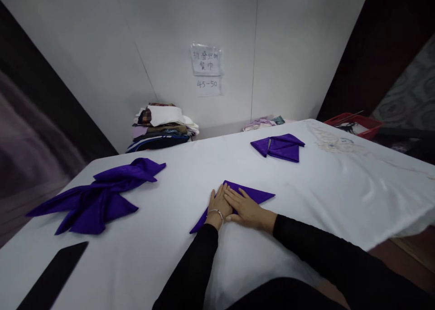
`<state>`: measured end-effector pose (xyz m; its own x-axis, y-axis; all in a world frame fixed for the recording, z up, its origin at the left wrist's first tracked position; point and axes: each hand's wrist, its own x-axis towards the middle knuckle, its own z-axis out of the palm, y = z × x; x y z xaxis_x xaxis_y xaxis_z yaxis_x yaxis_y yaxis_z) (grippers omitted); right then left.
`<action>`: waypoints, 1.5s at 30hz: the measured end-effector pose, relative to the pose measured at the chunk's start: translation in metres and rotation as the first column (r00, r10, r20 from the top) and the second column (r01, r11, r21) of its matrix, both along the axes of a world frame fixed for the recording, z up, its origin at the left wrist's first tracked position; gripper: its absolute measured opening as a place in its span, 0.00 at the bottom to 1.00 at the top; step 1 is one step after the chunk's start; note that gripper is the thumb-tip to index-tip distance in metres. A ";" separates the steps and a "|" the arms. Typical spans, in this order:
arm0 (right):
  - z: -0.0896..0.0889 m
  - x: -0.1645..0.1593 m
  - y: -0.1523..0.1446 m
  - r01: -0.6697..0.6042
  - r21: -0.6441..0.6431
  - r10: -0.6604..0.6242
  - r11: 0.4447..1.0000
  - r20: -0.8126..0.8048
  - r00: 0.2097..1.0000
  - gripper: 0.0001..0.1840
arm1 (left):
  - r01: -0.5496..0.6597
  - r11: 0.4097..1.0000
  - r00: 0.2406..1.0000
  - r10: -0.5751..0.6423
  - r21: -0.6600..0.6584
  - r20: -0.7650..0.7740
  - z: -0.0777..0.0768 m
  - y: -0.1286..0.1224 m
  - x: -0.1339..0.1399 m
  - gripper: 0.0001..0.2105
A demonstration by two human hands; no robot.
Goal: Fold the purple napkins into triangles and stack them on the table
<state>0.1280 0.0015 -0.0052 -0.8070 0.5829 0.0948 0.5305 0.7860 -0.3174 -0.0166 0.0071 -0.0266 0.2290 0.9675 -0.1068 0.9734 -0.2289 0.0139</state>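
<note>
A purple cloth napkin (255,194), folded into a triangle, lies on the white-covered table (190,183). My left hand (219,203) rests flat on its left half, fingers stretched toward the top corner, with a bracelet at the wrist. Lying partly over the left fingers, my right hand (248,210) is also flat, its fingers extended. Both hands press on the cloth and grasp nothing; the middle of the napkin is hidden beneath them. Other purple napkins (102,196) lie loosely crumpled on the left. Further back on the right are folded purple napkins (282,147).
A stack of folded clothes (163,128) stands behind the table by the wall, with more fabric (260,123) to its right. A red basket (370,126) sits at the far right. A flat black object (54,273) lies at the near left. Handwritten paper signs (207,65) hang on the wall.
</note>
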 end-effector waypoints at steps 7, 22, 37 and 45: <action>-0.015 0.054 0.008 0.109 0.006 -0.109 0.994 0.081 0.991 0.41 | -0.061 0.994 0.994 0.052 0.091 0.101 -0.002 -0.004 0.002 0.29; 0.006 -0.007 0.031 0.009 -0.112 -0.008 0.994 0.014 1.000 0.40 | -0.021 0.999 0.992 0.018 0.024 0.123 -0.005 -0.005 0.000 0.28; -0.017 -0.008 0.042 0.050 -0.080 -0.048 0.996 0.026 0.999 0.39 | -0.185 0.983 0.967 0.179 0.016 0.181 0.009 -0.023 -0.023 0.27; -0.010 -0.009 0.040 0.046 -0.055 -0.042 0.997 0.060 0.997 0.40 | -0.382 0.922 0.923 0.378 0.060 0.075 0.014 -0.083 -0.095 0.23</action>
